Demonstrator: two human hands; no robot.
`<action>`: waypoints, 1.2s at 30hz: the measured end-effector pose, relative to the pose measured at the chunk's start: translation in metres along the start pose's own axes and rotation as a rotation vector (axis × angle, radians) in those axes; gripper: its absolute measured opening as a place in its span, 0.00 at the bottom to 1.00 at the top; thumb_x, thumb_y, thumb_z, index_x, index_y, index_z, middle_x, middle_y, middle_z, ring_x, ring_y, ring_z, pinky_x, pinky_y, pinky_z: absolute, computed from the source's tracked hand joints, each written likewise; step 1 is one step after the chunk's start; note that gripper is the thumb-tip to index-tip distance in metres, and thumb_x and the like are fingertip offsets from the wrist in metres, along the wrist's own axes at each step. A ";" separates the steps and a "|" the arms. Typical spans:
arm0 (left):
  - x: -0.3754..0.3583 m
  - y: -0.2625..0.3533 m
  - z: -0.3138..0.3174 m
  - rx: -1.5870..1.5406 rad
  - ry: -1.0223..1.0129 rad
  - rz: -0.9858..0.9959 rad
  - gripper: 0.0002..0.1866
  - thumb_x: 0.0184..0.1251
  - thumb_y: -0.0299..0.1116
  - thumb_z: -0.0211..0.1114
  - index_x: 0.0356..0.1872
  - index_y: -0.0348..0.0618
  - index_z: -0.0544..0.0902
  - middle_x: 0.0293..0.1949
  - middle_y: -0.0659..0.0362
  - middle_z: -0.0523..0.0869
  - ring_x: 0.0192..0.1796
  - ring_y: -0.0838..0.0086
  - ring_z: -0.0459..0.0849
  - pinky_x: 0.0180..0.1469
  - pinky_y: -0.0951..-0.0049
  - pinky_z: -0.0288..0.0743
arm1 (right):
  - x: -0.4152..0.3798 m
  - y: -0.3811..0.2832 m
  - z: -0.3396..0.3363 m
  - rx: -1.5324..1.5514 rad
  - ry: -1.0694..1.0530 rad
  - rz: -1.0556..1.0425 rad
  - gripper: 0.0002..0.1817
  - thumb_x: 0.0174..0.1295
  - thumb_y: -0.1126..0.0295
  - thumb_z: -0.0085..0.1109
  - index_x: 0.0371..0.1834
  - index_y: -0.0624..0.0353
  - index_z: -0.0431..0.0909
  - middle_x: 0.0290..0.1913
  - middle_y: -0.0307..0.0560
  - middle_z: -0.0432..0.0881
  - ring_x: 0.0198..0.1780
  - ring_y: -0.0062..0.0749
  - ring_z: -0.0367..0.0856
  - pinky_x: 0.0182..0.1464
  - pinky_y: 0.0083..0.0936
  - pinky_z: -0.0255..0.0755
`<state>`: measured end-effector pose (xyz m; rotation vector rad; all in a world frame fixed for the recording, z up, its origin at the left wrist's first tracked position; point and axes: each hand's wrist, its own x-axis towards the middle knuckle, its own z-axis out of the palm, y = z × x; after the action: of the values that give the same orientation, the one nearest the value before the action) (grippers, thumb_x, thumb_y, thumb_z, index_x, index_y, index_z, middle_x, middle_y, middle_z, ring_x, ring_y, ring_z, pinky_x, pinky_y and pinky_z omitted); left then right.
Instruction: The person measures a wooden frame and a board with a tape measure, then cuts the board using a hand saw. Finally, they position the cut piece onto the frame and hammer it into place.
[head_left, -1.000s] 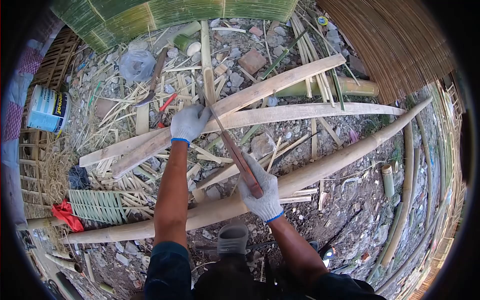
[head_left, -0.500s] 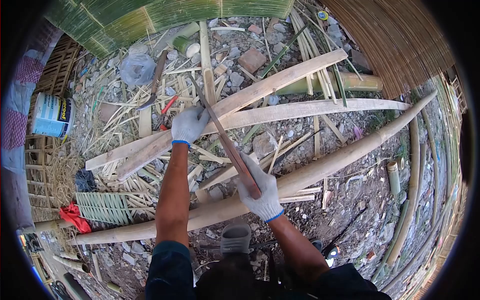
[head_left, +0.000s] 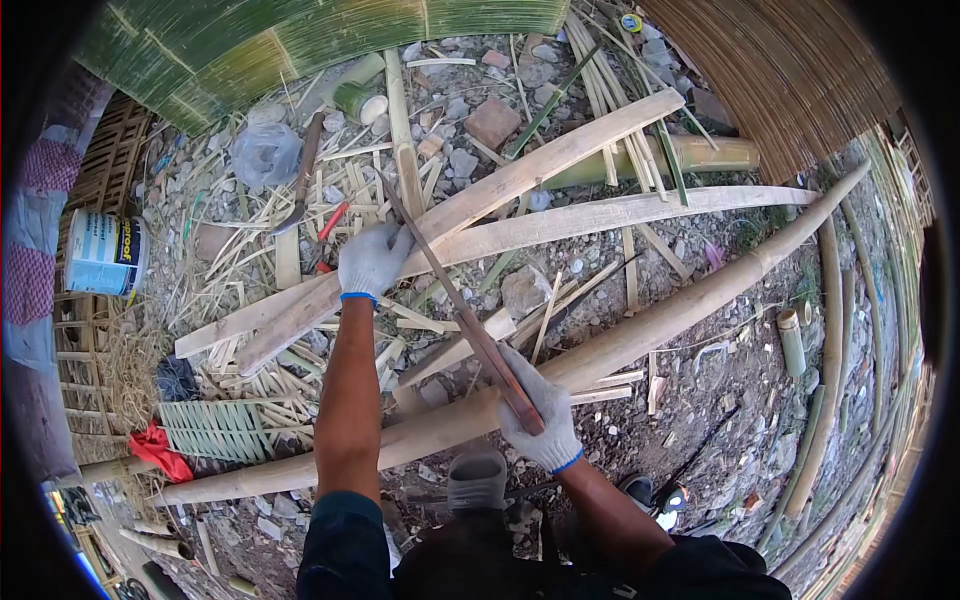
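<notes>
My left hand (head_left: 372, 262), in a white knit glove with a blue cuff, is closed on the upper wooden plank (head_left: 560, 160), near where it crosses the lower plank (head_left: 620, 210). In my right hand (head_left: 540, 412), gloved the same way, is the brown wooden handle of a long knife (head_left: 455, 297). Its narrow dark blade slants up and left across the planks, its tip just above my left hand. Beneath my right hand runs a long pale pole (head_left: 660, 312).
Bamboo strips and rubble cover the ground. Another curved blade (head_left: 308, 165), a plastic bag (head_left: 266, 154), a bucket (head_left: 104, 252) and a red cloth (head_left: 160, 451) lie left. A green bamboo panel (head_left: 300, 45) spans the top; a bamboo stub (head_left: 791, 343) is at right.
My right hand has moved down and right with the knife, drawing the blade back across the planks. My left hand keeps its hold. The whole view has shifted slightly.
</notes>
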<state>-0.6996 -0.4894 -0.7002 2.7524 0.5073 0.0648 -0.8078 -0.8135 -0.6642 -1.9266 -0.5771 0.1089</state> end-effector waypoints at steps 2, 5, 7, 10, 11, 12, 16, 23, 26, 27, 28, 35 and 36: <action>-0.005 -0.002 0.003 0.006 -0.006 -0.010 0.26 0.80 0.57 0.56 0.43 0.45 0.91 0.43 0.45 0.91 0.48 0.45 0.90 0.54 0.46 0.82 | -0.002 0.002 -0.005 -0.012 0.012 -0.058 0.36 0.64 0.75 0.66 0.79 0.59 0.73 0.52 0.67 0.89 0.50 0.61 0.91 0.49 0.45 0.85; -0.007 0.004 0.001 -0.021 0.034 -0.011 0.27 0.81 0.58 0.56 0.41 0.44 0.91 0.42 0.45 0.91 0.48 0.45 0.90 0.54 0.45 0.82 | 0.049 -0.001 0.017 0.118 -0.008 0.129 0.35 0.65 0.74 0.65 0.79 0.61 0.73 0.47 0.67 0.90 0.48 0.60 0.93 0.49 0.43 0.85; -0.007 0.004 -0.001 -0.002 0.035 -0.003 0.27 0.81 0.57 0.55 0.40 0.44 0.91 0.42 0.44 0.91 0.48 0.44 0.90 0.54 0.45 0.82 | 0.066 -0.002 0.024 0.088 0.010 0.098 0.34 0.65 0.75 0.65 0.78 0.62 0.74 0.44 0.66 0.90 0.45 0.58 0.93 0.47 0.42 0.85; -0.007 0.000 0.002 0.018 0.058 0.013 0.27 0.83 0.56 0.53 0.39 0.45 0.91 0.40 0.42 0.91 0.47 0.44 0.90 0.54 0.44 0.83 | 0.043 -0.012 0.009 0.094 -0.030 0.169 0.34 0.65 0.75 0.65 0.77 0.63 0.74 0.42 0.66 0.90 0.43 0.58 0.93 0.46 0.41 0.85; -0.003 0.001 0.003 0.022 0.061 0.007 0.27 0.83 0.55 0.53 0.39 0.44 0.91 0.40 0.42 0.91 0.47 0.44 0.90 0.54 0.44 0.83 | 0.027 -0.012 0.000 0.100 -0.046 0.210 0.33 0.65 0.75 0.65 0.77 0.63 0.74 0.42 0.66 0.90 0.43 0.57 0.93 0.45 0.41 0.85; -0.002 0.000 0.004 0.024 0.061 -0.004 0.27 0.83 0.54 0.52 0.39 0.44 0.91 0.41 0.42 0.91 0.46 0.43 0.91 0.53 0.44 0.83 | 0.008 0.000 0.001 0.120 -0.008 0.181 0.33 0.65 0.75 0.65 0.77 0.63 0.74 0.42 0.65 0.90 0.43 0.57 0.93 0.45 0.41 0.85; -0.009 0.009 -0.005 0.003 0.081 0.018 0.28 0.84 0.52 0.49 0.40 0.41 0.90 0.42 0.42 0.92 0.46 0.42 0.91 0.54 0.42 0.84 | 0.019 -0.010 0.002 0.177 -0.019 0.241 0.32 0.66 0.74 0.64 0.76 0.63 0.76 0.45 0.64 0.89 0.45 0.57 0.92 0.47 0.39 0.84; -0.007 0.005 -0.002 0.015 0.044 -0.021 0.28 0.84 0.51 0.49 0.40 0.41 0.90 0.41 0.44 0.93 0.45 0.43 0.91 0.52 0.43 0.85 | 0.051 -0.019 0.011 0.179 -0.047 0.323 0.28 0.66 0.75 0.65 0.71 0.64 0.79 0.44 0.59 0.89 0.46 0.52 0.91 0.50 0.39 0.82; -0.006 0.002 0.002 0.016 0.076 0.001 0.28 0.84 0.52 0.49 0.40 0.41 0.90 0.41 0.44 0.93 0.45 0.43 0.91 0.52 0.43 0.85 | -0.004 0.013 0.013 0.206 0.072 0.207 0.30 0.66 0.75 0.66 0.73 0.63 0.78 0.48 0.61 0.90 0.49 0.50 0.93 0.51 0.38 0.84; -0.008 0.005 0.000 0.009 0.076 -0.003 0.28 0.84 0.52 0.48 0.40 0.41 0.90 0.41 0.44 0.93 0.45 0.43 0.91 0.52 0.43 0.85 | -0.004 0.006 0.011 0.236 0.078 0.185 0.30 0.66 0.75 0.66 0.73 0.63 0.78 0.49 0.62 0.90 0.50 0.50 0.93 0.51 0.38 0.84; -0.008 0.007 -0.002 0.006 0.076 0.008 0.28 0.84 0.52 0.48 0.40 0.41 0.90 0.41 0.44 0.93 0.45 0.42 0.91 0.52 0.42 0.85 | -0.001 -0.003 0.009 0.269 0.099 0.161 0.30 0.66 0.74 0.66 0.74 0.63 0.78 0.50 0.62 0.91 0.51 0.50 0.93 0.51 0.38 0.85; -0.009 0.006 0.000 0.003 0.054 -0.002 0.28 0.84 0.52 0.49 0.39 0.42 0.90 0.40 0.44 0.92 0.44 0.43 0.91 0.51 0.42 0.85 | 0.074 -0.030 0.019 0.018 -0.024 0.131 0.31 0.65 0.75 0.67 0.74 0.65 0.77 0.52 0.63 0.91 0.52 0.54 0.93 0.55 0.39 0.85; -0.007 0.007 -0.003 0.022 0.019 -0.032 0.28 0.84 0.52 0.49 0.39 0.42 0.90 0.40 0.43 0.92 0.44 0.43 0.91 0.51 0.42 0.85 | 0.057 -0.037 0.006 0.024 -0.024 0.128 0.32 0.64 0.75 0.67 0.74 0.65 0.77 0.51 0.63 0.91 0.52 0.54 0.93 0.55 0.40 0.86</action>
<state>-0.7041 -0.4973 -0.6950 2.7668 0.5595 0.0781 -0.7726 -0.7721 -0.6232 -1.9404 -0.4666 0.2202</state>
